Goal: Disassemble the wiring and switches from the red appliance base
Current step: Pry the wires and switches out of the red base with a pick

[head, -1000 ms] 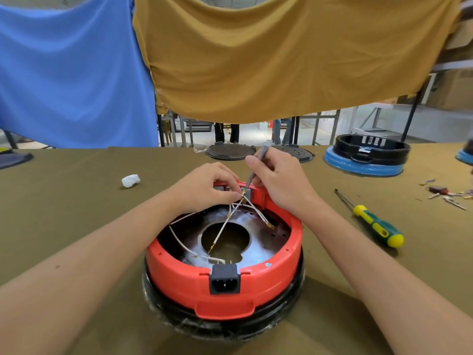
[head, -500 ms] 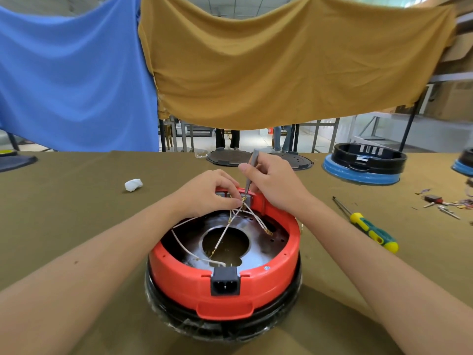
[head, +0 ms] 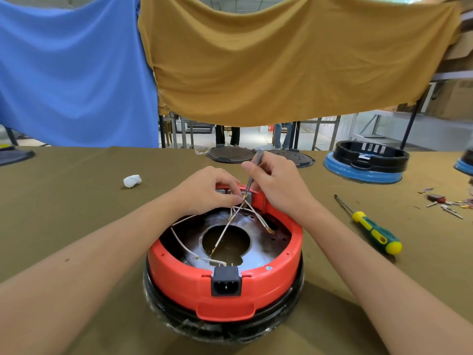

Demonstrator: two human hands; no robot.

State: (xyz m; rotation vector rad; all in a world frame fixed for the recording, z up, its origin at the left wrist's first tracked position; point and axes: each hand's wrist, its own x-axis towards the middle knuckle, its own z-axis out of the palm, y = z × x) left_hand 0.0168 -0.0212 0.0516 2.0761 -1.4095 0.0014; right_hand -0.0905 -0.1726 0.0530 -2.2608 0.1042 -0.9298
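Note:
The red appliance base (head: 256, 285) sits upside down on a black ring in front of me, with a black power socket (head: 225, 281) at its near rim. Thin white wires (head: 225, 233) with brass terminals cross its metal inside and fan out from the far rim. My left hand (head: 207, 189) pinches the wires at the grey switch block (head: 245, 198) on that far rim. My right hand (head: 277, 184) grips grey metal tweezers (head: 253, 170), whose tips meet the same terminals.
A green and yellow screwdriver (head: 371, 230) lies to the right. Small removed parts (head: 445, 202) are scattered at the far right. A black and blue base (head: 366, 162) stands behind them, two dark round plates (head: 230, 154) at the back, a white wad (head: 132, 181) at the left.
Both hands stay at the far rim. The tweezers have tilted slightly more upright. The view has shifted a little, so the base appears lower.

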